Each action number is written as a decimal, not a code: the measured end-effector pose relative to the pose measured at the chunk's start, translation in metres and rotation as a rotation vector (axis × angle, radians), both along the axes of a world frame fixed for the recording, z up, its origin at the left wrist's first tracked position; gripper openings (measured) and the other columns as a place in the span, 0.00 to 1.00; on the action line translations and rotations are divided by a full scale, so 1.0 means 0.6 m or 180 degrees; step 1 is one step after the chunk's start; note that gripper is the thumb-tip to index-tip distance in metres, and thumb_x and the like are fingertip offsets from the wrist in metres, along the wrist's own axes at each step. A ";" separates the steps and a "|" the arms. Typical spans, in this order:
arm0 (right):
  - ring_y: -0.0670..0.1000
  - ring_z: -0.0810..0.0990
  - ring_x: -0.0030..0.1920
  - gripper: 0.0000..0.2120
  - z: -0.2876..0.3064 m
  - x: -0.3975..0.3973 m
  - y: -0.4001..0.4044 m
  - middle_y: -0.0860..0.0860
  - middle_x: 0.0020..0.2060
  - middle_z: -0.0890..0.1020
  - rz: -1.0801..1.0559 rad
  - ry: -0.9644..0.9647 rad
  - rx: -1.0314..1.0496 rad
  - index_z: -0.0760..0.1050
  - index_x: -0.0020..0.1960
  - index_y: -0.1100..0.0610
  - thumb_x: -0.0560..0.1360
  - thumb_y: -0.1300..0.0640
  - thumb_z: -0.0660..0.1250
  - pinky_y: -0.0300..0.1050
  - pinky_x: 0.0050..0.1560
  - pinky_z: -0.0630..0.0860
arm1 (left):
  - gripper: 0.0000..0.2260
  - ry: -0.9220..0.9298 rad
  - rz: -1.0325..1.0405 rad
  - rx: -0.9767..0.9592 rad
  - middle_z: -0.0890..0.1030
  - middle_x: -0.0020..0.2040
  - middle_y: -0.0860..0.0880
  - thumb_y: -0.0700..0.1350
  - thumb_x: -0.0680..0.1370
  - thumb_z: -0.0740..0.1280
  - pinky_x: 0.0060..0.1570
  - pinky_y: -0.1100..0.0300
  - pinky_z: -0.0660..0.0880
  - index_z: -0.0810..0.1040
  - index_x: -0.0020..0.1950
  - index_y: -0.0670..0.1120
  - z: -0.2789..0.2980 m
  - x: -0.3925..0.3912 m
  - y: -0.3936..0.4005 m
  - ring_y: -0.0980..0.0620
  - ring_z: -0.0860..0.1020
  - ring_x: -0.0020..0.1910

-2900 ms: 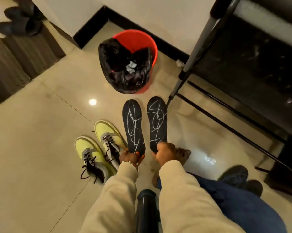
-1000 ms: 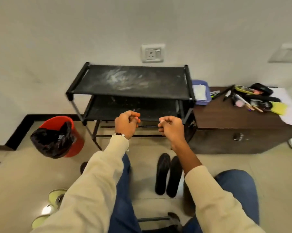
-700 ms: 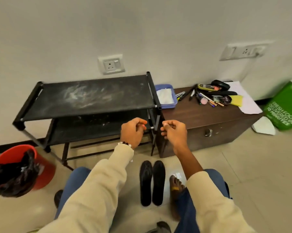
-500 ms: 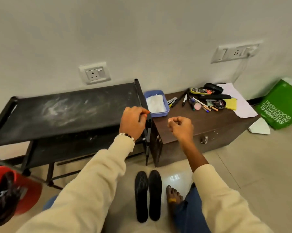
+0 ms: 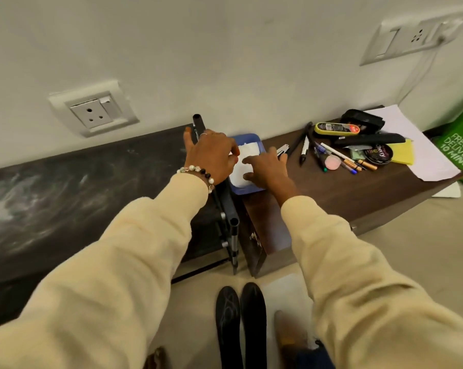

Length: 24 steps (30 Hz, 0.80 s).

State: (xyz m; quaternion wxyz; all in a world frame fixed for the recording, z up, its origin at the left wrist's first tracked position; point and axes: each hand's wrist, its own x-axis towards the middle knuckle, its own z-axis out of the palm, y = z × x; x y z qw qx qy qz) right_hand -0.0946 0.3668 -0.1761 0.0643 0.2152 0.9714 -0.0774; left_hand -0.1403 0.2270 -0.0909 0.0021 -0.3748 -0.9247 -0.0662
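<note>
Tray point(image 5: 247, 190), blue, white stuff point(image 5: 247, 153) inside, on the cabinet's point(image 5: 345, 187) left end, left rim tight against the rack's point(image 5: 65, 182) side bar point(image 5: 225, 201), back rim just short of the wall point(image 5: 225, 62).

Half a second ago: both hands up in the air before rack and cabinet, loosely fisted, well clear of the tray. Now down on it: left hand point(image 5: 211, 155) draped over the side bar, thumb side at the tray's left rim, little finger stretched onto the rack top; cannot tell whether pinching anything. Then right hand point(image 5: 267, 169), spread, fingers straight, lying on the white stuff, clamped on nothing. Close together over the tray.

Seen from nearer and steeper than before. Insoles point(image 5: 241, 320) side by side on the floor as before, below the cabinet's corner.

No room to the left or behind. Bare cabinet top to the right, from tray to pens point(image 5: 318, 153), tin point(image 5: 379, 153) farther along. Near rim partly hidden by the right wrist; cannot tell how much wood lies before it.
</note>
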 end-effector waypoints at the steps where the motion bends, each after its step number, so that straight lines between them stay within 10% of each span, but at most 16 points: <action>1: 0.58 0.63 0.67 0.21 -0.004 -0.007 -0.002 0.55 0.63 0.74 -0.0020 -0.0074 0.0055 0.71 0.66 0.47 0.76 0.42 0.64 0.58 0.66 0.60 | 0.10 -0.0047 -0.0016 -0.0007 0.78 0.59 0.51 0.51 0.80 0.62 0.71 0.36 0.44 0.79 0.58 0.54 -0.004 -0.005 0.001 0.48 0.69 0.66; 9: 0.56 0.69 0.61 0.08 -0.010 -0.019 -0.010 0.54 0.53 0.79 -0.0311 0.0296 0.0373 0.78 0.55 0.55 0.77 0.58 0.64 0.63 0.66 0.59 | 0.09 -0.0094 -0.0051 0.0202 0.78 0.59 0.50 0.48 0.80 0.63 0.73 0.40 0.44 0.80 0.57 0.53 -0.012 -0.007 -0.011 0.48 0.69 0.66; 14: 0.59 0.77 0.52 0.09 0.005 -0.004 -0.008 0.58 0.48 0.81 -0.0752 0.0886 -0.0565 0.80 0.50 0.61 0.76 0.58 0.64 0.50 0.51 0.74 | 0.09 -0.0090 -0.0061 0.0570 0.80 0.57 0.48 0.46 0.79 0.64 0.74 0.46 0.48 0.82 0.56 0.50 0.005 0.009 -0.027 0.48 0.72 0.63; 24: 0.60 0.71 0.61 0.19 -0.003 0.006 -0.014 0.60 0.59 0.77 -0.0354 0.0421 -0.0227 0.71 0.65 0.59 0.77 0.53 0.65 0.50 0.58 0.71 | 0.08 -0.0124 0.0015 0.0921 0.82 0.52 0.46 0.45 0.79 0.66 0.70 0.49 0.63 0.83 0.54 0.47 0.011 0.023 -0.045 0.47 0.76 0.56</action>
